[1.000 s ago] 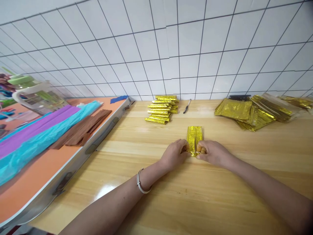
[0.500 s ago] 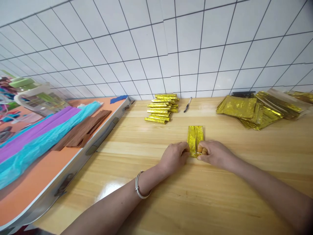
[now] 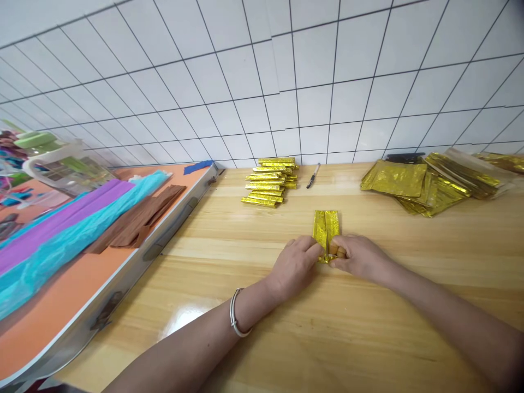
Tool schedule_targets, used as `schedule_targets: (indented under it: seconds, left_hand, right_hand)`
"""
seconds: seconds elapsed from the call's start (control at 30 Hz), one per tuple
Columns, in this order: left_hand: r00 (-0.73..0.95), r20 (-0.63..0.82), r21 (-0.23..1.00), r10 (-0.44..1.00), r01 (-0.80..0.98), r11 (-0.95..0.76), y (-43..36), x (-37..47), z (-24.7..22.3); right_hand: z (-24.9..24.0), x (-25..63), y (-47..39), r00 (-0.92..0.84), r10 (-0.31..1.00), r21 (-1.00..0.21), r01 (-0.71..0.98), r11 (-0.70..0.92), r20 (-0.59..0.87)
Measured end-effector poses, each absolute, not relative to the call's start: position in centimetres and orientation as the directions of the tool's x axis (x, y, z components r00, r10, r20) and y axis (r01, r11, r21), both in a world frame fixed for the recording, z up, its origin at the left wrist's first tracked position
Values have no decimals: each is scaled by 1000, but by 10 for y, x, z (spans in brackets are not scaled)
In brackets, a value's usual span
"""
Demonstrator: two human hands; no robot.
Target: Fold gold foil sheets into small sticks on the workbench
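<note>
A sheet of gold foil paper [image 3: 326, 224], its long sides folded in toward a centre seam, lies on the wooden table. My left hand [image 3: 297, 265] has its fingers bent down on the sheet's lower left edge; the fingertips are partly hidden. At the lower right edge, my right hand [image 3: 358, 256] is closed with its thumb and curled fingers pinching the foil. Beyond the sheet, several narrow folded gold strips [image 3: 268, 183] are piled near the wall. Flat gold foil sheets [image 3: 395, 179] lie stacked at the back right.
A pen [image 3: 313, 176] lies near the tiled wall [image 3: 311, 98]. On the left stands an orange-topped table [image 3: 98, 273] with a raised edge, bearing brown crepe paper [image 3: 139, 218], turquoise and purple crepe paper [image 3: 82, 204], and a clear jug with a green lid [image 3: 39, 139].
My left hand has shifted slightly, its fingers reaching further over the foil's lower edge toward the seam. My right hand stays nearly where it was, still on the foil.
</note>
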State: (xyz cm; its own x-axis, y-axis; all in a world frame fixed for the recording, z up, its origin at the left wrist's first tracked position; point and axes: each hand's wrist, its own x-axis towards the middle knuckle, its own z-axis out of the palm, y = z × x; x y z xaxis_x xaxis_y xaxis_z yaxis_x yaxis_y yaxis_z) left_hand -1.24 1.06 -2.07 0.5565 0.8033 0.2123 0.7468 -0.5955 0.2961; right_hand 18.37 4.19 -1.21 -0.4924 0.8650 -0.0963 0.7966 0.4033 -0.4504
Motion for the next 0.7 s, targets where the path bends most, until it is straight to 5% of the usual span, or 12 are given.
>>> schedule_targets:
  seconds: [0.13,0.37,0.53,0.7]
  left_hand:
    - [715,188,280,674,618,-734,15,-15,-23]
    - [742,153,256,653,608,-751,14,-20,-18]
    - [767,116,90,631,625,-776,2,-19,-11]
    - [767,94,9,635,637,-771,0,-19,-8]
  right_hand:
    - [-19,187,42,-508,856,-569,733,373,-94]
    - [-22,197,38,-541,825,-830,526,183,-161]
    - [-14,200,30,-494,860,-840,515,170,-129]
    - [-15,198,23,-478,878,-728,612,309,-29]
